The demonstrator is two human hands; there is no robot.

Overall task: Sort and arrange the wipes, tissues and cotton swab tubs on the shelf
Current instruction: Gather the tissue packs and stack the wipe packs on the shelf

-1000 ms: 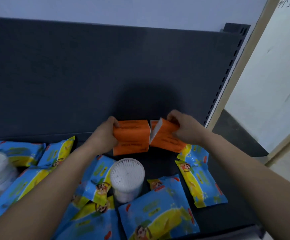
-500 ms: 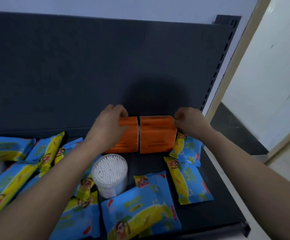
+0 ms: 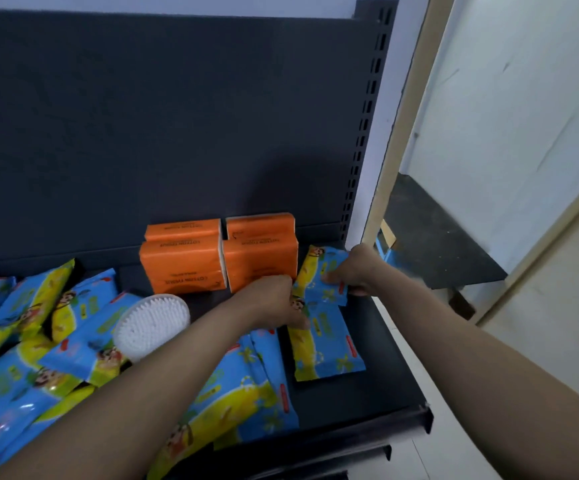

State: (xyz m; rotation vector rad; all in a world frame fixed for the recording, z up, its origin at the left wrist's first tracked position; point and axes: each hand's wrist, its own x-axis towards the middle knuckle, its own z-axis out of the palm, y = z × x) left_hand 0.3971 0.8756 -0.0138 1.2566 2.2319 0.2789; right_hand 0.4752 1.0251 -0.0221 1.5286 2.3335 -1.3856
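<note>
Tissue packs [image 3: 184, 268], orange, four: upright in two rows of two at the back of the shelf [image 3: 378, 375], touching side by side.
Upper wipes pack [image 3: 319, 271], blue and yellow: just right of the tissues, tilted, pinched at its right edge by the right hand [image 3: 357, 271].
Lower wipes pack [image 3: 326, 348]: flat on the shelf floor, top left corner gripped in curled fingers of the left hand [image 3: 270, 303].
Cotton swab tub [image 3: 151, 323]: tipped, leaning among loose wipes packs [image 3: 39, 323] at left.
</note>
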